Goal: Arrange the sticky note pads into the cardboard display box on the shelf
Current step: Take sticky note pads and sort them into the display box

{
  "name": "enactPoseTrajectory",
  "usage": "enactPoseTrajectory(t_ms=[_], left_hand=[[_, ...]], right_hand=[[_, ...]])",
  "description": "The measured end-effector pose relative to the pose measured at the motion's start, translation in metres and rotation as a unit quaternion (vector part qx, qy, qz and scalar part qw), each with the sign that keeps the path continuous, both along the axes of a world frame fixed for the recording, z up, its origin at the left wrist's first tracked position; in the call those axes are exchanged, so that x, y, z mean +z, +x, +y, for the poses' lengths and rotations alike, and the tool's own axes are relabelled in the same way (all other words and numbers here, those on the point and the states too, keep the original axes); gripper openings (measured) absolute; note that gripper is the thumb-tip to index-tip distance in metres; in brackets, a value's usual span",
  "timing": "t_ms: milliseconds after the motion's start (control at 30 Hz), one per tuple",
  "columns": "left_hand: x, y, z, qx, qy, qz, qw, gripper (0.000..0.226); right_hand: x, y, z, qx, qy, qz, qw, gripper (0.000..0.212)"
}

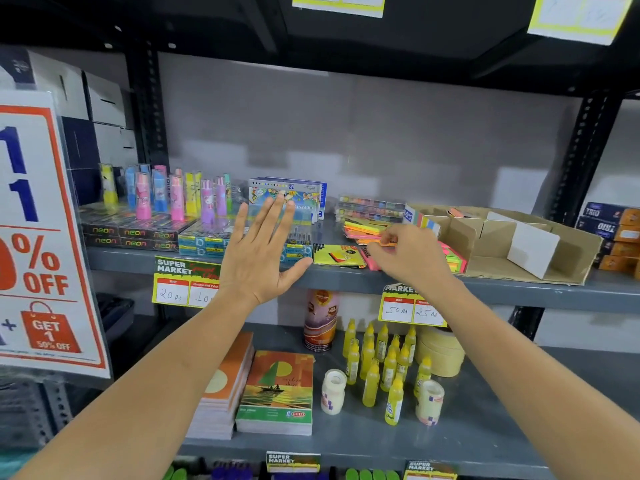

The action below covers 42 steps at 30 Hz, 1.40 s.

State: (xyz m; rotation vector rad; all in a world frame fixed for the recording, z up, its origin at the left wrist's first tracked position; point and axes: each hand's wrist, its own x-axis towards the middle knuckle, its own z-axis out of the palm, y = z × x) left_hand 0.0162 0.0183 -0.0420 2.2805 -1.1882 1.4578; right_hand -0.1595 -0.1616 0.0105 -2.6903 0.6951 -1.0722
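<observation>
Head view, display box (540, 268): right of centre on shelf (519, 289), dividers upright, neon sticky note pads (453, 259) at its left end.
Right hand (412, 254): grip pinching an orange pad (388, 242).
Left hand (259, 251): grip wide, empty.

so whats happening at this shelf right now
A person is restocking sticky note pads. The right hand pinches an orange pad from the loose pile of neon sticky note pads lying on the shelf, just left of the cardboard display box. The left hand is open, fingers spread, holding nothing, in front of the pen boxes. The box compartments in view look mostly empty.
</observation>
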Motion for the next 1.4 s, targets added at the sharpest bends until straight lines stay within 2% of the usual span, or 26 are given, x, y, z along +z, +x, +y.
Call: enactPoseTrajectory(t_ms=[167, 267, 400, 533, 733, 900, 1167, 1400], left_hand=[[0.0, 0.0, -0.001, 0.001, 0.0, -0.004, 1.0, 0.088], [0.0, 0.0, 0.0, 0.003, -0.001, -0.006, 1.0, 0.088], [0.0, -0.001, 0.001, 0.005, -0.006, -0.005, 1.0, 0.09], [0.0, -0.001, 0.001, 0.005, -0.004, -0.005, 1.0, 0.09], [0.001, -0.001, 0.001, 0.003, -0.008, -0.005, 1.0, 0.09], [0.001, -0.002, 0.001, 0.004, -0.006, 0.0, 1.0, 0.091], [0.0, -0.001, 0.001, 0.002, -0.007, -0.002, 1.0, 0.092], [0.0, -0.003, 0.001, 0.0, -0.013, -0.005, 1.0, 0.091]], right_hand=[[0.031, 0.034, -0.009, -0.099, -0.011, -0.002, 0.995, 0.042], [0.041, 0.057, -0.015, -0.167, -0.068, 0.042, 0.983, 0.043], [0.032, 0.086, -0.024, -0.185, -0.074, 0.121, 0.972, 0.039], [0.02, 0.097, -0.027, -0.171, -0.036, 0.173, 0.969, 0.046], [0.028, 0.094, -0.03, -0.165, -0.046, 0.121, 0.978, 0.061], [0.028, 0.097, -0.028, -0.173, -0.023, 0.123, 0.977, 0.047], [0.03, 0.085, -0.028, -0.137, -0.012, 0.103, 0.985, 0.065], [0.03, 0.069, -0.012, -0.103, 0.006, 0.012, 0.995, 0.055]])
